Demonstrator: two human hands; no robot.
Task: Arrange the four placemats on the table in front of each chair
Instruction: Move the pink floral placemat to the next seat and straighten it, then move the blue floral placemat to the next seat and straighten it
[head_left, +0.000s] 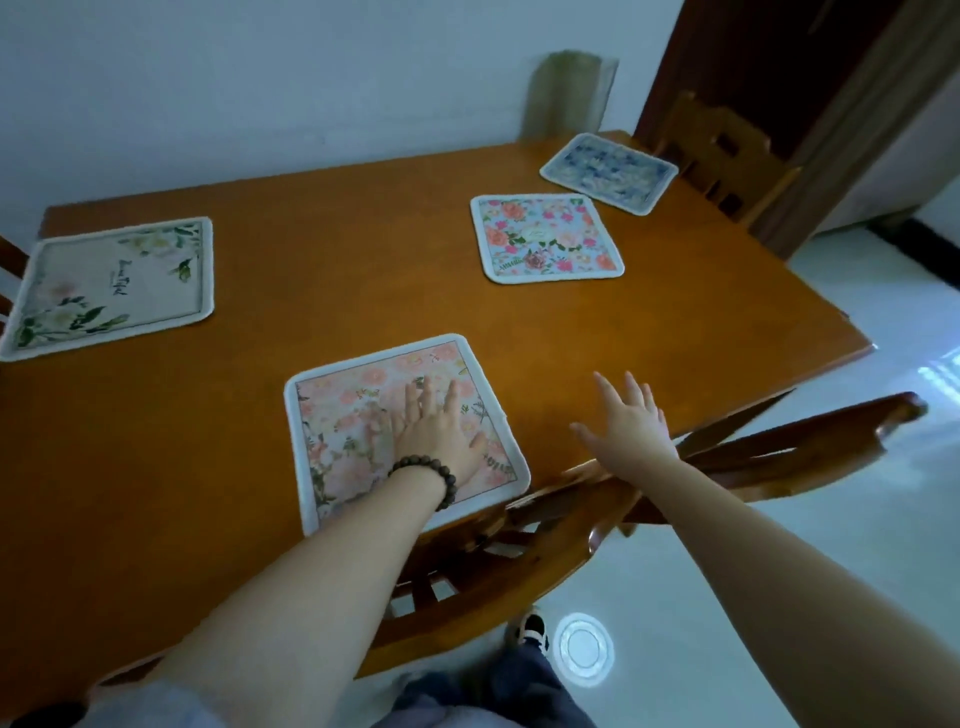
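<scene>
Four placemats lay on the wooden table (322, 249), all flat, none overlapping. Nearest the table's near edge: a pale pink floral placemat (363, 415), just in front of the near chair (597, 499) tucked under that edge. Pressed flat on that mat by the left hand (436, 431), fingers straight and spread, palm down, nothing gripped; a dark beaded bracelet (423, 475) on that wrist. At the table's left end: a cream placemat (114, 286) with green leaves and script lettering, beside a sliver of the left chair (10, 260). Toward the table's far right: a bright floral placemat (545, 239) with red and pink blooms on pale blue, well in from the edge. At the far right corner of the table: a blue patterned placemat (610, 171), turned at an angle, just in front of the far chair (727, 156).

Held over the table's near right part: the right hand (631, 421), fingers wide and straight, holding nothing; contact with the tabletop impossible to tell. No containers seen on the table. Against the wall behind the table's far edge: a blurred greenish upright shape (566, 93), not identifiable. Below the table's near edge: a dark trouser leg (514, 680), a black-and-white shoe (532, 629) and a round floor drain (584, 648) on the pale floor.
</scene>
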